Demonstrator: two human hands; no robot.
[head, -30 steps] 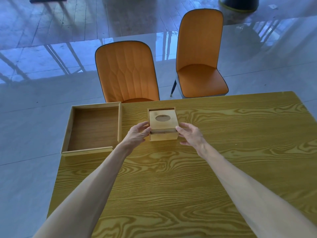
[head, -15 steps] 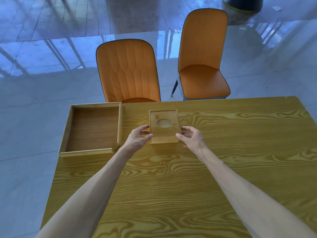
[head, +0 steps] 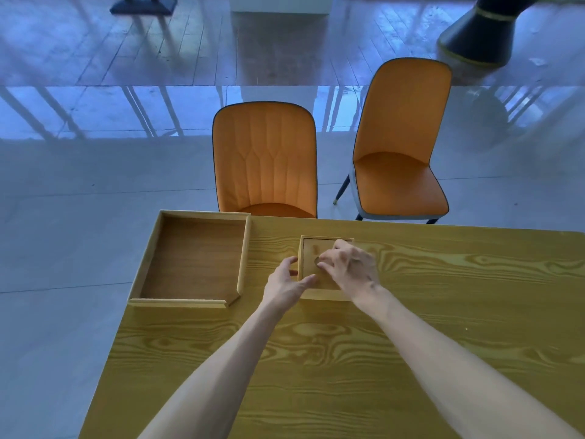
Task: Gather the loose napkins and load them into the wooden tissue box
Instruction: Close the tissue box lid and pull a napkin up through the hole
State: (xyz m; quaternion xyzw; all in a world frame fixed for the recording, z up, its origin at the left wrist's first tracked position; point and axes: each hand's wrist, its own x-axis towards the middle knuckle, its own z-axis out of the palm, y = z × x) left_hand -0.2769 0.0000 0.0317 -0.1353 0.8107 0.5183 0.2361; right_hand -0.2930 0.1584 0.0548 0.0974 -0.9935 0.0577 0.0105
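Fingers [head: 326, 259] of the right hand [head: 349, 269] are curled together over the round hole in the top of the box [head: 308, 248], and their tips touch the edge of this hole. I judge they hook there because the hole is the only place where the flat top gives a hold, so the lid can be pulled or lifted. If something is pinched between the tips, I cannot tell.

The left hand [head: 286, 282] is at the left near corner of the box. Its thumb lies on the top edge and its fingers are apart, close to the left side wall; whether they press the wall I cannot tell. It seems to steady the box, so that it does not slide on the smooth table [head: 443, 312] when the other hand works.

The box stands upright near the far edge of the table. Just beside it on the left, not touching, lies an open tray [head: 242, 248] with nothing in it, partly over the table corner. No napkins are visible anywhere, so I think the loading is not yet begun and the box must first be opened. Behind the table stand two chairs [head: 266, 160].
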